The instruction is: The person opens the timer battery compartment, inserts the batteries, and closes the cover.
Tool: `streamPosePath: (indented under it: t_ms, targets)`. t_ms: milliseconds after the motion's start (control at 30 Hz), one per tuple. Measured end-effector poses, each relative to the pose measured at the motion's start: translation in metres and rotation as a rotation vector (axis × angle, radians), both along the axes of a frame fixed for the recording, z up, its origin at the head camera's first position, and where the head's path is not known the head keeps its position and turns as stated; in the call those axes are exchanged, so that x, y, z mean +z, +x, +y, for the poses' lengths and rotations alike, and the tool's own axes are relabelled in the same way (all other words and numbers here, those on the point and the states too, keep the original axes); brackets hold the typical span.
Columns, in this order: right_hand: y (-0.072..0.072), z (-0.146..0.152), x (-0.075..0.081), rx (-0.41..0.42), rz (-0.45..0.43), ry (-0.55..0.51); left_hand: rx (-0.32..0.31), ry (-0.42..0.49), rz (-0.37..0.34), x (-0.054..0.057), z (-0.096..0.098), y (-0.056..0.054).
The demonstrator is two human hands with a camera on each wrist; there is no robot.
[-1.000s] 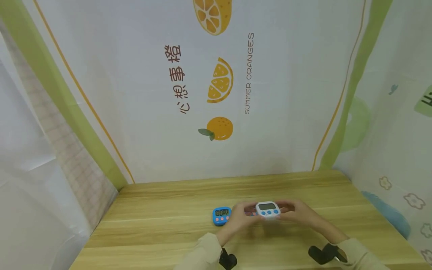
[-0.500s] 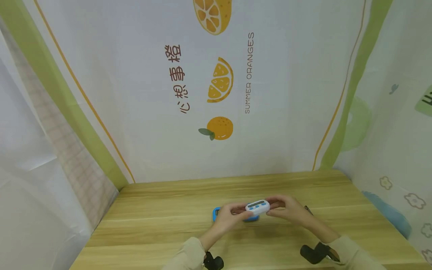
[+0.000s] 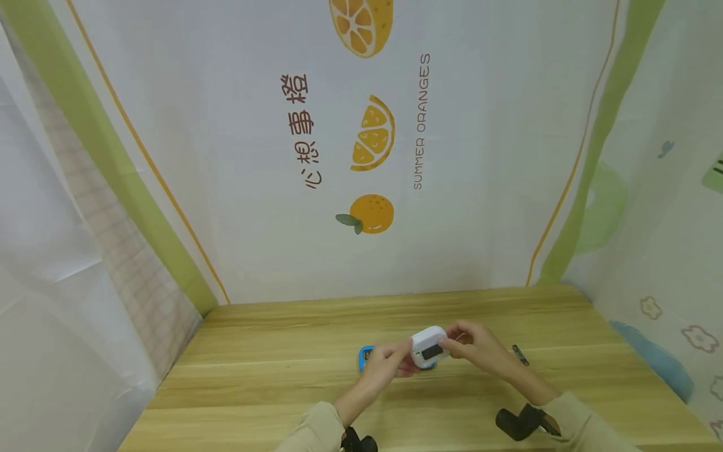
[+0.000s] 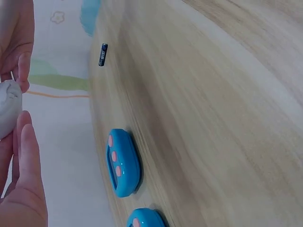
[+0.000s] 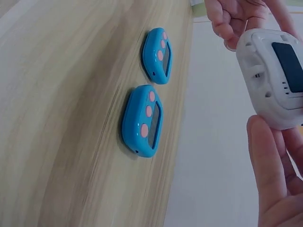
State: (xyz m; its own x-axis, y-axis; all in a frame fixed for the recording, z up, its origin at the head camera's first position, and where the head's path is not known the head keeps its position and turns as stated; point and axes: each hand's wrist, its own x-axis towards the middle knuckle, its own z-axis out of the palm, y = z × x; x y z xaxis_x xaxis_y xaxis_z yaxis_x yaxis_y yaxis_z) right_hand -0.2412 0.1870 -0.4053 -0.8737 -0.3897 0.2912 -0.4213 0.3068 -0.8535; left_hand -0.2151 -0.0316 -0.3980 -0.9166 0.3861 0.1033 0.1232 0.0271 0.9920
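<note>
My left hand (image 3: 383, 365) grips one end of a white digital timer (image 3: 422, 341), held above the table. At its other end, the fingers of my right hand (image 3: 477, 346) pinch the edge. The timer's back faces up, with a dark rectangle on it that the right wrist view shows closely. Behind the hands, two blue timers with pink buttons lie on the table: the left one (image 3: 364, 359) is partly covered by my left hand. The other blue timer (image 5: 142, 121) is mostly hidden in the head view. A small dark battery (image 3: 520, 355) lies beyond my right forearm.
The wooden table (image 3: 271, 358) reaches back to a white curtain (image 3: 463, 238) printed with oranges. More curtain hangs at both sides. Black camera mounts (image 3: 519, 422) sit at both wrists, near the table's front.
The white timer has turned over, from its screen and blue buttons facing me to its back, and has shifted left with both hands. The battery has come into sight as my right arm moved.
</note>
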Motion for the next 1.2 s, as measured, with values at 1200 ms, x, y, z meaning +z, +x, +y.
streamPosePath:
  t_ms: [1200]
  targets:
    - [-0.009,-0.02,0.017,0.109,-0.093,-0.185,0.261,0.095,0.028,0.009,-0.006,-0.03]
